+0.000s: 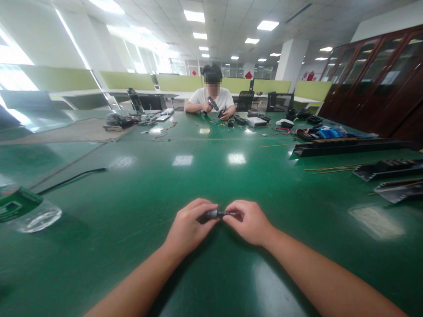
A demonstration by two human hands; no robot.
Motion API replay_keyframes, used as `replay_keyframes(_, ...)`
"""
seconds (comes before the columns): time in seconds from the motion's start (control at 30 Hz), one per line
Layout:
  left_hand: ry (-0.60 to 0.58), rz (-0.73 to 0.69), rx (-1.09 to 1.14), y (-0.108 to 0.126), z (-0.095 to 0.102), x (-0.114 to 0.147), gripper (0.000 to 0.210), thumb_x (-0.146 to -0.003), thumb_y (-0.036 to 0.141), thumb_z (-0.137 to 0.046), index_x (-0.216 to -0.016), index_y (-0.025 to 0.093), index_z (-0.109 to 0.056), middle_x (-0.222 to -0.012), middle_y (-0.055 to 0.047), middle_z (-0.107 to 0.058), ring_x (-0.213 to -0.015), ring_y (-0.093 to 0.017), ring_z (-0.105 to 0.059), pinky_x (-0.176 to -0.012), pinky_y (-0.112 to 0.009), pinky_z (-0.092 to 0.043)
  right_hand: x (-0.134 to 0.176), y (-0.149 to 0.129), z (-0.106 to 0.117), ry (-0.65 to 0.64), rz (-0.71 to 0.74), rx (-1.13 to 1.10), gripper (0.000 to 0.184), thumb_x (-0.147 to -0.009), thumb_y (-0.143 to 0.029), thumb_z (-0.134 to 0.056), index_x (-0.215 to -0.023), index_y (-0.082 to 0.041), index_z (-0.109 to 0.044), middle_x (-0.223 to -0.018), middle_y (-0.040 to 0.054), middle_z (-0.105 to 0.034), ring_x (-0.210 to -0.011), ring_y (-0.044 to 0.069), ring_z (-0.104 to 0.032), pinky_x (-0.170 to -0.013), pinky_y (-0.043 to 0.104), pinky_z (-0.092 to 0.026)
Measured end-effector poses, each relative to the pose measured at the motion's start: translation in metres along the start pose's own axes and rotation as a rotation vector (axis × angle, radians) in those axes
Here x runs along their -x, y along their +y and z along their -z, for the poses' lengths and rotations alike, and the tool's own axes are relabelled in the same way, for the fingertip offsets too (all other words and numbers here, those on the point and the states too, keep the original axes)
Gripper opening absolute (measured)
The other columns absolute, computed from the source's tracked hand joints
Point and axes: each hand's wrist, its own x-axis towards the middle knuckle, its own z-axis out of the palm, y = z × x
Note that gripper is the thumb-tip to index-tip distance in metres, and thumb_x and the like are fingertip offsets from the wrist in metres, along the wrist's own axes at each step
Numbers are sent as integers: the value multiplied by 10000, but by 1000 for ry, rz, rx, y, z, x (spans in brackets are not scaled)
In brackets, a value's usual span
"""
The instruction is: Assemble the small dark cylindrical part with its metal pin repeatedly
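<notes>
My left hand point(193, 224) and my right hand point(248, 221) meet low over the green table, fingertips almost touching. Between them, lying sideways, is a slim pen-like object point(219, 213). Its left part is silver-grey and sits in my left thumb and fingers. The right part is dark with small pale marks, pinched by my right thumb and fingers. Both ends are partly covered by my fingers. Whether it is one piece or two fitted together, I cannot tell.
A clear bottle with a green label point(23, 207) lies at the left beside a black cable point(74, 179). Black channels point(343, 147) and thin rods lie at the right. Across the table point(148, 189), a person point(211, 94) holds a dark tool point(213, 103) among scattered parts.
</notes>
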Motion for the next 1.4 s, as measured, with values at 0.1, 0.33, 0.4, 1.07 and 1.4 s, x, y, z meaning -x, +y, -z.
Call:
replay_keyframes(0.1, 10, 11, -19, -2, 2, -1, 174, -848, 242, -682, -1018, 224, -713, -1005, -52, -689, -919, -176, -651, -828, -277, -542, 0, 0, 1, 12, -18, 5, 77, -842, -256, -678, -848, -193, -722, -734, 12, -682, -644, 144, -582, -599, 253, -411)
replay_keyframes(0.33, 24, 36, -40, -5, 3, -2, 191, -822, 240, -697, -1010, 212, -717, -999, -64, -693, -918, -191, -653, -838, -306, -551, -1, 2, 1, 32, -47, 23, 77, -832, -257, -682, -847, -193, -722, -720, 12, -687, -625, 142, -590, -596, 253, -420)
replay_keyframes(0.4, 29, 38, -40, -6, 3, -2, 201, -817, 232, -700, -1017, 215, -715, -1003, -61, -692, -920, -189, -650, -838, -305, -549, -1, 3, 1, 40, -53, 27, 75, -829, -254, -683, -844, -192, -722, -719, 13, -688, -623, 142, -592, -594, 253, -421)
replay_keyframes(1.07, 181, 536, 263, -32, 11, -12, 581, -795, 577, -683, -1183, 149, -628, -1021, -108, -720, -929, -250, -694, -892, -387, -553, -1, 0, -2, 68, -86, 3, 114, -841, -295, -666, -874, -193, -705, -741, 14, -703, -631, 143, -609, -601, 251, -446)
replay_keyframes(1.4, 2, 656, 167, 2, 72, 11, 535, -697, 632, -732, -1005, 201, -654, -1008, -66, -731, -918, -265, -706, -911, -365, -560, 0, 0, -6, 38, -90, 11, 145, -836, -330, -666, -881, -200, -711, -724, 10, -692, -629, 138, -595, -600, 241, -429)
